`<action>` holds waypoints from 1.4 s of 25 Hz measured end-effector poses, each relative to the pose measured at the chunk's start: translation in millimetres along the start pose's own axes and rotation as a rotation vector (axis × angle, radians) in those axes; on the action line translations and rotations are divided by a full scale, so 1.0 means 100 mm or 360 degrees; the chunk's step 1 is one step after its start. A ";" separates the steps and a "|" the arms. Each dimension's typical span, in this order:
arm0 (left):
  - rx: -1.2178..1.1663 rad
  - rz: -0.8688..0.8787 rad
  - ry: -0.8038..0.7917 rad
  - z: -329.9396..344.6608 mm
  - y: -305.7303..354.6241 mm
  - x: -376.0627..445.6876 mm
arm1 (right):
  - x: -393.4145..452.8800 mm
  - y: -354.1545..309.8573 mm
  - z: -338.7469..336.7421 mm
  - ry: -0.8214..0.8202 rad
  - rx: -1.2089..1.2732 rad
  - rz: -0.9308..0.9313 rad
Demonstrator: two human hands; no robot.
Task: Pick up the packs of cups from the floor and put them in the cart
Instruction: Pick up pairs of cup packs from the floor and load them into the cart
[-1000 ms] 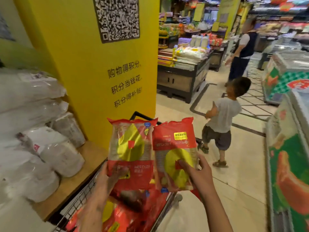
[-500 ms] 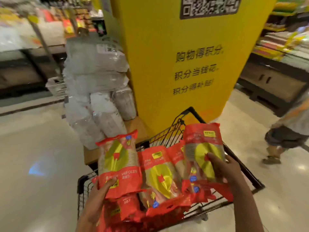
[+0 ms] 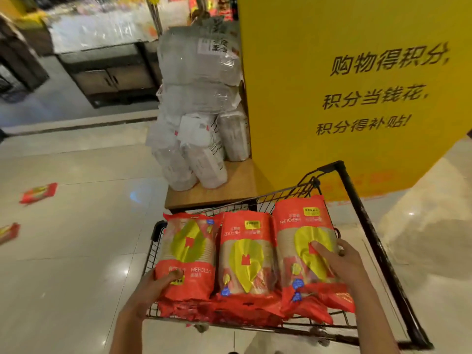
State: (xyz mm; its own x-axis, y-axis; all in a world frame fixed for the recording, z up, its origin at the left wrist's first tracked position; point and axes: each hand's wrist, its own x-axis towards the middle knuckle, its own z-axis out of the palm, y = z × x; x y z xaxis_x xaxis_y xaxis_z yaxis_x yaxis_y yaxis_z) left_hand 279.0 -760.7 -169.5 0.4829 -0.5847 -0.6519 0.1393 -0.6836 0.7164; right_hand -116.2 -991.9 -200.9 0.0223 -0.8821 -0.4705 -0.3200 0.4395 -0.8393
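Note:
Three red packs of cups with yellow emblems lie side by side on top of more red packs in the black wire cart (image 3: 357,208). My left hand (image 3: 153,290) grips the lower edge of the left pack (image 3: 187,254). My right hand (image 3: 342,264) lies on the right pack (image 3: 304,241), fingers pressed on its front. The middle pack (image 3: 245,254) rests between them, untouched. Two more red packs lie on the floor at the far left, one (image 3: 38,192) farther away and one (image 3: 9,232) cut off by the frame edge.
A yellow pillar (image 3: 357,85) with black writing stands right behind the cart. A stack of clear-wrapped white goods (image 3: 199,111) sits on a low wooden platform (image 3: 214,192) touching the cart's front. Dark display cabinets (image 3: 109,75) line the back. Glossy tiled floor (image 3: 76,251) spreads to the left.
Both hands have lowered their packs from held-up in the air down onto the pile in the cart. The view has swung left and down; the child and aisle are out of sight.

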 end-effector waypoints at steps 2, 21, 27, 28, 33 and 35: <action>0.0146 -0.0108 -0.0030 0.00 0.04 0.02 | 0.07 -0.01 0.02 0.0005 -0.0083 -0.0008; 0.0299 -0.0100 0.0261 0.34 0.15 0.08 | 0.01 -0.08 0.05 0.0007 -0.0301 0.0005; 0.0472 0.0090 0.0391 0.13 0.34 -0.16 | -0.25 -0.55 0.14 0.0289 -0.0702 -0.0305; 0.0493 0.0105 0.0446 0.07 0.39 -0.21 | -0.36 -0.72 0.30 0.0343 -0.0746 -0.0541; 0.0662 0.0383 0.0837 -0.27 0.53 -0.55 | -1.04 -1.45 1.69 -0.0131 -0.0749 -0.1308; 0.0700 0.0443 0.1070 -0.56 0.45 -0.68 | -1.37 -1.59 2.30 -0.0421 -0.0878 -0.1538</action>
State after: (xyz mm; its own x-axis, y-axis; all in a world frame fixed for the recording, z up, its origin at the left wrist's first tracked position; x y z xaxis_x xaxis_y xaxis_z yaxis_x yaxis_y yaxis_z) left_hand 300.4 -727.5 -78.5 0.8803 -0.4677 -0.0802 -0.3419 -0.7423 0.5763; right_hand 149.1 -902.4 -65.8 0.6629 -0.7189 0.2090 -0.4316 -0.5951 -0.6780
